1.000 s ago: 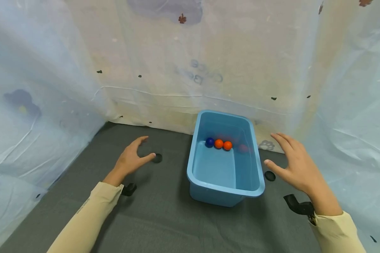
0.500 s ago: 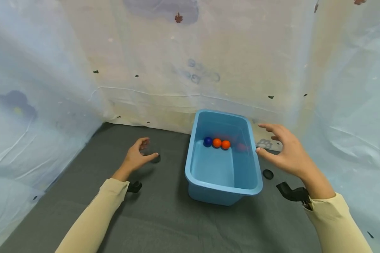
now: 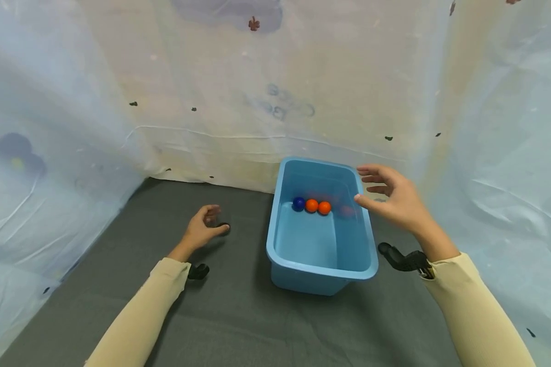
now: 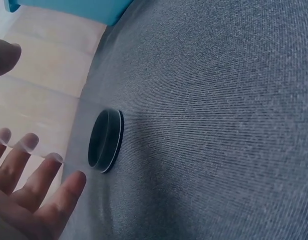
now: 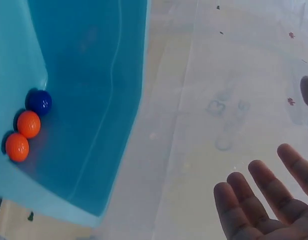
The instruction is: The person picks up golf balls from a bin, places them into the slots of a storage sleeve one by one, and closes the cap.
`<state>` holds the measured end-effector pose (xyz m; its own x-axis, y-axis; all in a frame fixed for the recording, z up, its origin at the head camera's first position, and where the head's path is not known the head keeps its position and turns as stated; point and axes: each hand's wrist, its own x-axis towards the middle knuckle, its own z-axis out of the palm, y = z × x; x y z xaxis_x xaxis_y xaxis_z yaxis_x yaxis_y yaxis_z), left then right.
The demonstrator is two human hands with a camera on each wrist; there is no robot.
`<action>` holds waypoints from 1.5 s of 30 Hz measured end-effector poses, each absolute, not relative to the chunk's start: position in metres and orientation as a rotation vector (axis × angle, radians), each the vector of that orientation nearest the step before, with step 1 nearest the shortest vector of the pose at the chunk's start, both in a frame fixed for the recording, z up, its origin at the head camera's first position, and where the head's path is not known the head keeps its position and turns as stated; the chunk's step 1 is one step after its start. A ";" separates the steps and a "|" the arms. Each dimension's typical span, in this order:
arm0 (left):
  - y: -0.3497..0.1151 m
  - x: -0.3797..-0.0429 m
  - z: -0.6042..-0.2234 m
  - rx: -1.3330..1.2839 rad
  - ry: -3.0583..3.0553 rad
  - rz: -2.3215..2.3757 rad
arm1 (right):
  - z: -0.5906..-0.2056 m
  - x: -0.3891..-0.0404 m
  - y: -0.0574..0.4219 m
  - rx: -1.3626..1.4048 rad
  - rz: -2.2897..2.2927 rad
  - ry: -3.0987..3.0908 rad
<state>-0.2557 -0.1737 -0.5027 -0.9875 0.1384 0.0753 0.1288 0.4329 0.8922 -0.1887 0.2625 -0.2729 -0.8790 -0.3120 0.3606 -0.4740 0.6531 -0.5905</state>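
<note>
Blue plastic is forming the tub (image 3: 303, 283), standing nearest. Left of it, the left hand (image 3: 198, 230) is spreading loosely around, not plainly grasping, an apparently black-based clear container (image 4: 106, 142). Probably light, stiff and slippery, that container is inviting a hold around its sides. Inside the tub, a blue ball (image 3: 298, 204) and two orange balls (image 3: 311, 205) are lying in a row; near its far right corner, the right hand (image 3: 398, 200) is hovering, grasping nothing visible.

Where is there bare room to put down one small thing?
Bare gray cloth lies between the sleeves, in front of the bin. The bin's floor is bare on the near side of the three balls. Crowded: the bin's far end, with those balls, and around the black disc, beside the left hand.
</note>
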 end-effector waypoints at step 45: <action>-0.167 -0.241 -0.486 0.336 2.722 1.765 | -0.381 -0.357 0.214 0.585 1.238 -3.013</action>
